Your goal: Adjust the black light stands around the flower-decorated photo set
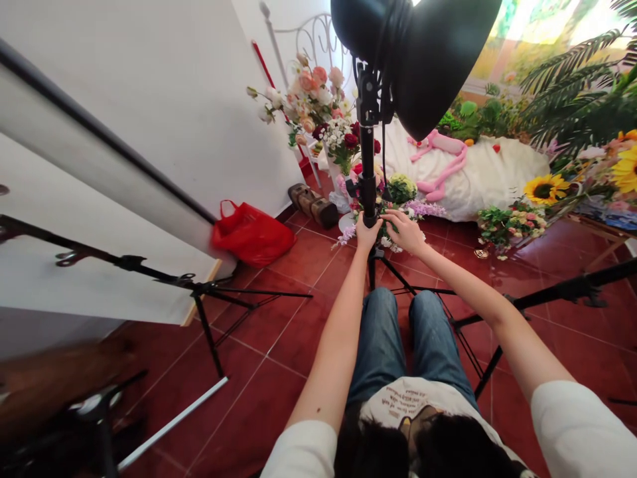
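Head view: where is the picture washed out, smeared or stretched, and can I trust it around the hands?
In the head view, glare whitens the upper right, and the lamp hood looks nearly black; the head view's lower-left corner smears the dark gear; head-view edges look stretched; centrally, the left hand and right hand at the light stand read fairly clearly.

Lamp shade (440, 63) cut by top edge; left fingers (377, 228) partly behind stand (367, 149); shirt lettering (415, 400) unreadable.

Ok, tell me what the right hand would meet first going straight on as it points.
Probably the black light stand, just ahead of the right hand; depth is unclear there, so it may already be touching.
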Tool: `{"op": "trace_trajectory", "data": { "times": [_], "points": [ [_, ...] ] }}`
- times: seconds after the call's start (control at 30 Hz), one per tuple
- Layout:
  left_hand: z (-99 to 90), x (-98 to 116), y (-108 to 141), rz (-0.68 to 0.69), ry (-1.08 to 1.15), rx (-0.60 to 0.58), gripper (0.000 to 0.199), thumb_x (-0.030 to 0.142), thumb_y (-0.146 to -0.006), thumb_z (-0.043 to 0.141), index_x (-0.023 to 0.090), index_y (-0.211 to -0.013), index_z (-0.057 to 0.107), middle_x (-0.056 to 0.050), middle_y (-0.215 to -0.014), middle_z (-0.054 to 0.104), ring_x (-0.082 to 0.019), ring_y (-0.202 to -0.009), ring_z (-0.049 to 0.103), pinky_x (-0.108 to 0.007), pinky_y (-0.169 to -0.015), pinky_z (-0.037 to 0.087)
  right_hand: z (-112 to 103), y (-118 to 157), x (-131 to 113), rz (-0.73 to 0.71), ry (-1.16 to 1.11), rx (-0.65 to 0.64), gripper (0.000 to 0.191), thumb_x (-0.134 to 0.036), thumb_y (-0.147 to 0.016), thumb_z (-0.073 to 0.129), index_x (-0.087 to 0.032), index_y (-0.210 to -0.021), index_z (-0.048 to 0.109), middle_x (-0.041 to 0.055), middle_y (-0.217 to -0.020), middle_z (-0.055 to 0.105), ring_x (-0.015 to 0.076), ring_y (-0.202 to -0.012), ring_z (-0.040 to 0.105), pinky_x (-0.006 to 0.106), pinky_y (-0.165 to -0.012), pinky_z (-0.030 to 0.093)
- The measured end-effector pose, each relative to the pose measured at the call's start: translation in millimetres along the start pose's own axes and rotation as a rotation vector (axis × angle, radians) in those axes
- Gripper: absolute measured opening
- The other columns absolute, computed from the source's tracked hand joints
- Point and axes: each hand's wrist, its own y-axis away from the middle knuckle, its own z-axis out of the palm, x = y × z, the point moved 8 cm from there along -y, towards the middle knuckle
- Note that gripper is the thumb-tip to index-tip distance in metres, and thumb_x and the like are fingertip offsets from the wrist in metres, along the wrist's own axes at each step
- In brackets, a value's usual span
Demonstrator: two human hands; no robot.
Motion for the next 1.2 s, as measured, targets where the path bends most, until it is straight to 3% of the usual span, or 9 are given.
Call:
{"op": "trace_trajectory", "data": {
  "times": [0.2,0.33,0.47,0.53,0.63,0.73,0.87,1.03,1.2],
  "points": [
    [-0.1,1.5,-1.5,0.028,-0.010,-0.002,0.036,0.033,-0.063,0.083,0.020,-0.079,0.054,0.000,-0.074,0.060,-0.019,-0.076,0.060,-0.036,-0.081,0.052,26.3,-24.2,15.0,-0.002,-0.053,-0.062,0.049,-0.028,-0.101,0.035,-0.014,-0.145,0.050,0.0158,-0.146,0.055,0.0250,-0.140,0.048,0.044,-0.118,0.040],
    [-0.3,3.1,-0.2,0.038,0.000,0.020,0.034,0.037,-0.066,0.080,0.021,-0.077,0.053,0.000,-0.074,0.060,-0.019,-0.077,0.060,-0.035,-0.081,0.051,37.0,-37.9,15.2,-0.018,-0.037,-0.108,0.043,-0.026,-0.100,0.035,-0.013,-0.132,0.060,0.0174,-0.132,0.064,0.0261,-0.132,0.054,0.044,-0.117,0.040],
    [2.2,3.2,0.7,0.027,0.018,-0.005,0.035,0.037,-0.065,0.081,0.021,-0.081,0.054,-0.002,-0.080,0.064,-0.021,-0.089,0.064,-0.036,-0.086,0.051,37.9,-54.4,31.2,0.142,-0.089,-0.100,0.033,-0.028,-0.098,0.041,-0.016,-0.110,0.068,0.0149,-0.119,0.070,0.0281,-0.117,0.062,0.044,-0.106,0.047],
    [3.7,2.9,0.9,0.013,0.024,-0.029,0.035,0.035,-0.064,0.081,0.021,-0.084,0.056,-0.003,-0.083,0.066,-0.022,-0.094,0.064,-0.036,-0.089,0.052,39.7,-61.8,45.2,0.274,-0.215,-0.089,0.029,-0.033,-0.096,0.045,-0.017,-0.095,0.069,0.0116,-0.104,0.073,0.0278,-0.106,0.066,0.043,-0.100,0.050],
    [1.9,2.4,1.5,-0.018,-0.004,-0.017,0.035,0.032,-0.063,0.082,0.021,-0.083,0.055,-0.001,-0.080,0.065,-0.022,-0.090,0.064,-0.037,-0.087,0.052,49.2,-63.5,62.1,0.448,-0.608,-0.040,0.030,-0.040,-0.093,0.046,-0.019,-0.082,0.065,0.0072,-0.094,0.073,0.0242,-0.100,0.067,0.040,-0.095,0.052],
    [0.8,5.3,2.7,-0.016,-0.023,-0.010,0.033,0.028,-0.064,0.081,0.021,-0.083,0.054,0.000,-0.078,0.064,-0.021,-0.087,0.064,-0.036,-0.087,0.053,66.4,-52.7,69.5,0.578,-1.037,0.056,0.027,-0.046,-0.089,0.050,-0.022,-0.086,0.061,0.0049,-0.100,0.071,0.0197,-0.102,0.066,0.036,-0.094,0.053],
    [2.3,8.6,3.7,0.004,-0.008,-0.028,0.030,0.026,-0.067,0.079,0.020,-0.084,0.055,-0.001,-0.081,0.065,-0.021,-0.090,0.065,-0.036,-0.089,0.053,88.0,-36.7,67.3,0.630,-1.273,0.226,0.029,-0.049,-0.081,0.056,-0.026,-0.097,0.052,0.0024,-0.104,0.069,0.0157,-0.099,0.066,0.033,-0.096,0.053],
    [0.5,3.7,3.7,-0.024,-0.003,-0.001,0.031,0.021,-0.066,0.080,0.020,-0.084,0.055,0.000,-0.077,0.063,-0.020,-0.083,0.064,-0.037,-0.086,0.054,96.0,-32.1,72.1,0.714,-1.200,0.376,0.037,-0.045,-0.075,0.066,-0.027,-0.095,0.040,-0.0023,-0.089,0.063,0.0124,-0.083,0.064,0.028,-0.085,0.054],
    [2.3,1.1,2.7,-0.016,0.000,-0.004,0.031,0.021,-0.066,0.079,0.021,-0.083,0.053,0.002,-0.075,0.061,-0.017,-0.078,0.062,-0.034,-0.081,0.054,78.1,-55.6,86.4,0.744,-0.860,0.242,0.038,-0.041,-0.071,0.075,-0.025,-0.085,0.043,-0.0036,-0.072,0.058,0.0140,-0.072,0.060,0.026,-0.069,0.053]
  ]
}}
